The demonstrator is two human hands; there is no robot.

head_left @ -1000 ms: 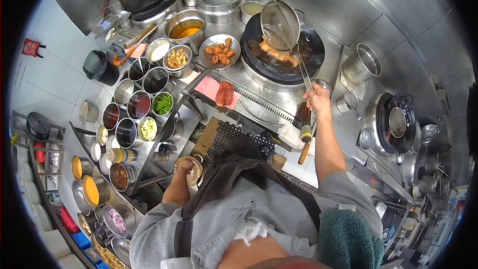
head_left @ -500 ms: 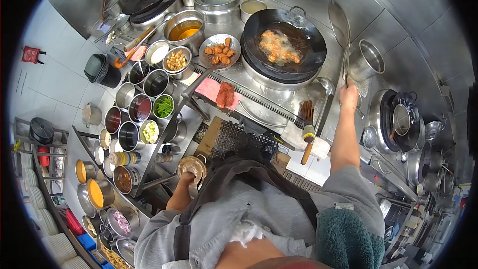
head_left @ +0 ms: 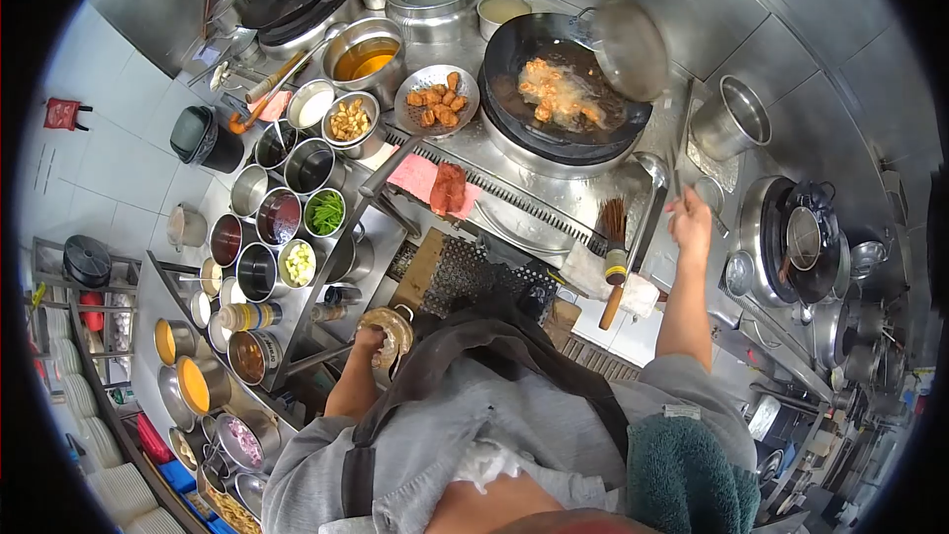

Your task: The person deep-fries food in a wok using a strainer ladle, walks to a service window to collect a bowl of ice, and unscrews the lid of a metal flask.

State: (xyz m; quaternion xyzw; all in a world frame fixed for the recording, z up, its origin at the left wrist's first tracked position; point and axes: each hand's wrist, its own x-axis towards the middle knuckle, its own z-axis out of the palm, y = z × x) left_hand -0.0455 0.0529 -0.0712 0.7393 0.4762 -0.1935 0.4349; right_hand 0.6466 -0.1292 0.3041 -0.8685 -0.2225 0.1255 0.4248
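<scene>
My right hand (head_left: 690, 222) is closed round the handle of a large skimmer (head_left: 631, 47), whose round head hangs, blurred by motion, over the right side of the wok (head_left: 506, 59). Battered pieces (head_left: 559, 94) fry in foaming oil in the wok. My left hand (head_left: 370, 338) is at the left side of a metal container with pale, batter-like contents (head_left: 395, 336), close to my body. Its fingers look closed; what they hold, if anything, is hidden.
A perforated strainer (head_left: 411, 121) holds browned pieces left of the wok. A pot of oil (head_left: 393, 74) stands behind it. A raw red piece of meat (head_left: 448, 190) lies on a pink cloth. A brush (head_left: 613, 245) and ladle (head_left: 648, 170) lie near the right hand. Several ingredient pots stand left.
The skimmer's head has swung left from beside the wall to over the wok. My left hand has lifted from inside the container to its left side. The frying pieces have shifted slightly.
</scene>
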